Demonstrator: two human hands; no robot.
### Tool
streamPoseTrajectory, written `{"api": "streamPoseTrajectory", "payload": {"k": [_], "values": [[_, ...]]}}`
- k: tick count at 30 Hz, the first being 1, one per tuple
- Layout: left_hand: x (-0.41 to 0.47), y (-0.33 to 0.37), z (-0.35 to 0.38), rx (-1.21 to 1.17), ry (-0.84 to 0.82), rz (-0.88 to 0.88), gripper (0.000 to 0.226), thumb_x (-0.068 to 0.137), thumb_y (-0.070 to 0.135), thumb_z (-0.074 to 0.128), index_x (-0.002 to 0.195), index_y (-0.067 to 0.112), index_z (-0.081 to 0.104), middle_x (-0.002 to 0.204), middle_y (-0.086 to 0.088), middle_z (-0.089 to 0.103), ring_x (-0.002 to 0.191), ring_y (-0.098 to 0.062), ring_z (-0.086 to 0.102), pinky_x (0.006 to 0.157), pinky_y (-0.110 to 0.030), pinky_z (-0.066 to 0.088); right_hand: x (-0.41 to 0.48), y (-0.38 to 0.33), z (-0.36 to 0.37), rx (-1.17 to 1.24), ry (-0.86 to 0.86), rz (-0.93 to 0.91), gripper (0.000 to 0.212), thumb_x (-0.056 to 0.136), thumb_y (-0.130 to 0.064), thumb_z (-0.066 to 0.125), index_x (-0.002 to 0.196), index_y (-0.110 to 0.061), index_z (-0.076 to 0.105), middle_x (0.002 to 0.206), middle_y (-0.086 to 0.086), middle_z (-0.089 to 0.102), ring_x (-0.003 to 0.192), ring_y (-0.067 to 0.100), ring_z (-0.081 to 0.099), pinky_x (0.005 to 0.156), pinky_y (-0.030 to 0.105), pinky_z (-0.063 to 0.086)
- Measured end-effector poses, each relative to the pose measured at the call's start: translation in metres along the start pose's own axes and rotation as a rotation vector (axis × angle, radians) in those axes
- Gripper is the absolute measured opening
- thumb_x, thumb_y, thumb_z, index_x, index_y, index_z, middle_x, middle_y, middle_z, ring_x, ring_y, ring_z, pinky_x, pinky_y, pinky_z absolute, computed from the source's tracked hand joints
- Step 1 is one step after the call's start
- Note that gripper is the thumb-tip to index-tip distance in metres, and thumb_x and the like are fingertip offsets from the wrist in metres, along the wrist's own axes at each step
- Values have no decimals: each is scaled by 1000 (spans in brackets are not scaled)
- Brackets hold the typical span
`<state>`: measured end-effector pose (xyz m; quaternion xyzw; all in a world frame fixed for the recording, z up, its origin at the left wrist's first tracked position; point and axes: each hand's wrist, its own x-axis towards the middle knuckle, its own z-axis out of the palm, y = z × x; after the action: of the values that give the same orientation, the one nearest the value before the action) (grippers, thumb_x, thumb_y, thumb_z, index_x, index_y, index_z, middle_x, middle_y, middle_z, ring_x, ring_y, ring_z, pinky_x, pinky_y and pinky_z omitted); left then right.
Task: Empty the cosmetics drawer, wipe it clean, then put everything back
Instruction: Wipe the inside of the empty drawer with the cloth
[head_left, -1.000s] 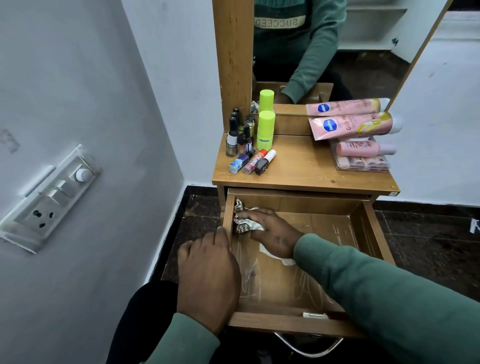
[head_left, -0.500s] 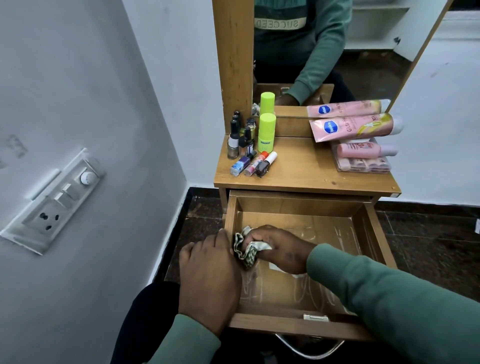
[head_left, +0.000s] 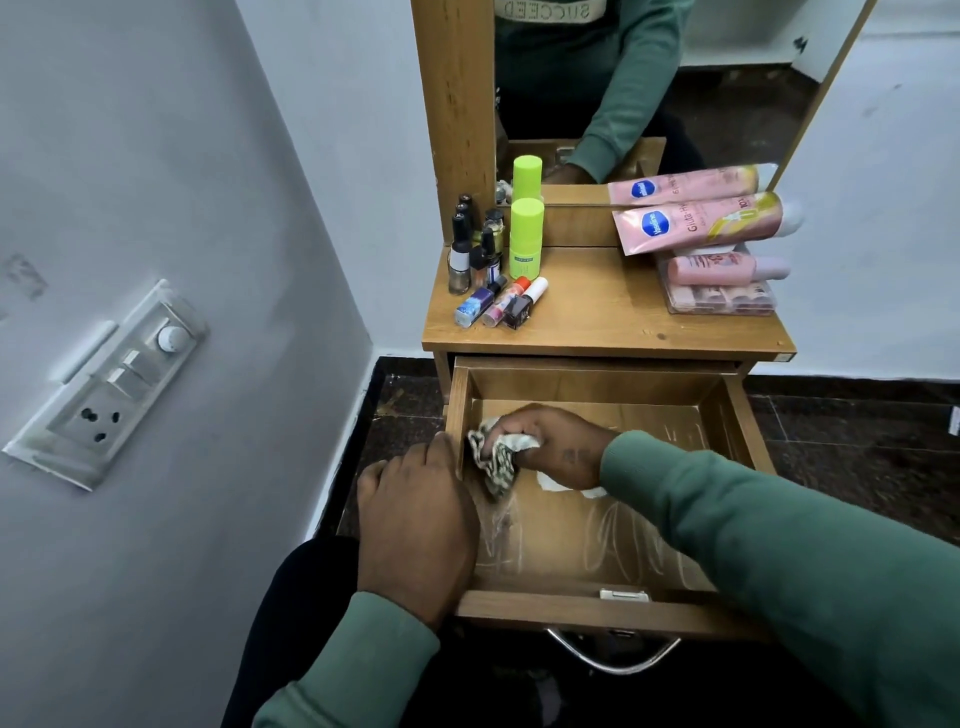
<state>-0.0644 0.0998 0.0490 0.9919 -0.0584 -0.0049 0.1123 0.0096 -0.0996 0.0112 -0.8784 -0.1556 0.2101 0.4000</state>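
Observation:
The wooden drawer (head_left: 613, 613) is pulled out and holds no cosmetics; white smears streak its floor. My right hand (head_left: 550, 441) grips a crumpled patterned cloth (head_left: 496, 460) against the drawer's left inner wall. My left hand (head_left: 415, 519) rests over the drawer's left rim, fingers curled on the edge. On the dresser top (head_left: 597, 322) stand several nail polish bottles (head_left: 475, 249), a lime green stick (head_left: 525, 239), three small bottles lying down (head_left: 501, 304), pink tubes (head_left: 701, 223) and a clear case (head_left: 722, 299).
A mirror (head_left: 649, 78) rises behind the dresser top. A grey wall with a switch and socket panel (head_left: 111, 384) stands close on the left. Dark tiled floor (head_left: 857, 441) lies around the dresser. A metal handle (head_left: 613, 657) hangs under the drawer front.
My right hand dragged the cloth from the drawer's back left corner toward me along the left wall, then held about there. The left hand stayed on the rim.

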Motion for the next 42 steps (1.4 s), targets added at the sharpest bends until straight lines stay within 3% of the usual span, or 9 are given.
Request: {"api": "streamPoseTrajectory", "payload": {"k": [2,11,17,20,23,26,29,35,42], "values": [[-1,0,-1,-13,0,4,43,99,30,38,141,25,49,124,6,65,113,-19,60,107,-44,38,-12,7,-1,20,-58,26,36,96,1,59,113,-27,75,122,-16,66,110,-5,59,90,13,45],[1,-3,4,9,11,-1,43,96,24,42,137,26,52,121,7,67,112,-18,61,108,-43,38,-27,32,-23,166,159,123,39,97,0,61,106,-34,78,122,-14,73,116,1,64,105,31,52],[1,-2,2,6,22,4,43,97,23,42,138,24,52,121,6,67,112,-18,61,109,-43,38,-53,46,-42,181,285,306,28,101,-12,59,99,-33,76,105,-7,76,103,14,70,96,41,57],[0,-3,2,7,26,11,43,95,25,40,135,25,54,118,6,67,109,-18,61,107,-43,38,-55,45,-36,189,498,333,30,101,-16,61,87,-40,71,95,-15,69,101,14,65,86,26,51],[0,-2,1,4,31,11,42,94,22,43,134,24,56,117,5,68,108,-20,63,106,-44,38,-53,34,-22,284,614,321,23,102,-12,60,96,-28,76,87,-18,66,91,5,62,71,11,46],[-1,-1,1,-4,31,7,39,96,22,45,133,23,56,116,4,68,107,-20,63,106,-44,38,-57,31,-13,349,393,257,28,101,-3,56,100,-19,80,102,-6,76,103,13,70,87,23,57],[-1,0,0,-19,35,7,37,95,21,46,130,25,56,115,5,68,106,-21,63,106,-45,38,-67,33,-23,249,173,220,32,100,1,55,103,-19,81,111,-7,76,102,4,70,83,20,57],[0,-1,2,-22,38,8,42,95,20,46,136,24,55,120,4,68,110,-21,63,106,-45,38,-46,44,-20,288,483,270,28,101,-8,59,110,-27,78,112,-10,75,108,9,66,96,29,53],[1,-3,2,-77,46,-13,44,94,15,46,135,25,57,112,2,70,103,-25,64,96,-47,45,-24,28,-1,286,303,143,33,97,2,62,111,-23,78,115,-8,76,109,9,69,98,33,57]]}}
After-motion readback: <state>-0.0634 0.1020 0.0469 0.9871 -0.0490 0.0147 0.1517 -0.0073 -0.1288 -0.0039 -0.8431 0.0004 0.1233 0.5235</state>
